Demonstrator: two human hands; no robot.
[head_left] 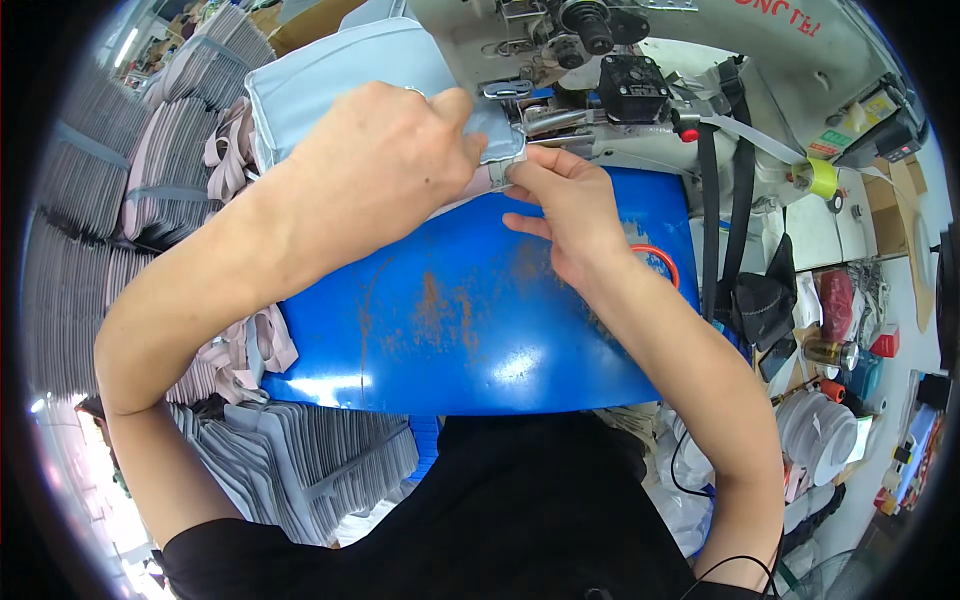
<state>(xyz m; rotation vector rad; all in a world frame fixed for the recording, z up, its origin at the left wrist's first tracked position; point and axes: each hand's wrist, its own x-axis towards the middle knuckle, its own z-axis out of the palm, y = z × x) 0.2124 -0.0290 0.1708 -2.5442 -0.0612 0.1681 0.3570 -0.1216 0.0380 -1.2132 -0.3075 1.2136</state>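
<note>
A pale blue fabric piece (340,75) lies on the blue metal work plate (470,320), its corner fed under the presser foot of a grey sewing machine (590,90). My left hand (385,160) presses down on that piece and grips its edge close to the foot. My right hand (560,205) pinches the same corner, together with a pinkish strip, between thumb and forefinger just in front of the needle area. The needle itself is hidden by the fingers and the machine head.
Stacks of grey and pink cut pieces (150,170) fill the left side, with more grey stacks (310,460) near my lap. Black straps (710,210) hang at the right. A yellow-green tape roll (822,178), white tape rolls (825,435) and an orange ring (660,262) sit to the right.
</note>
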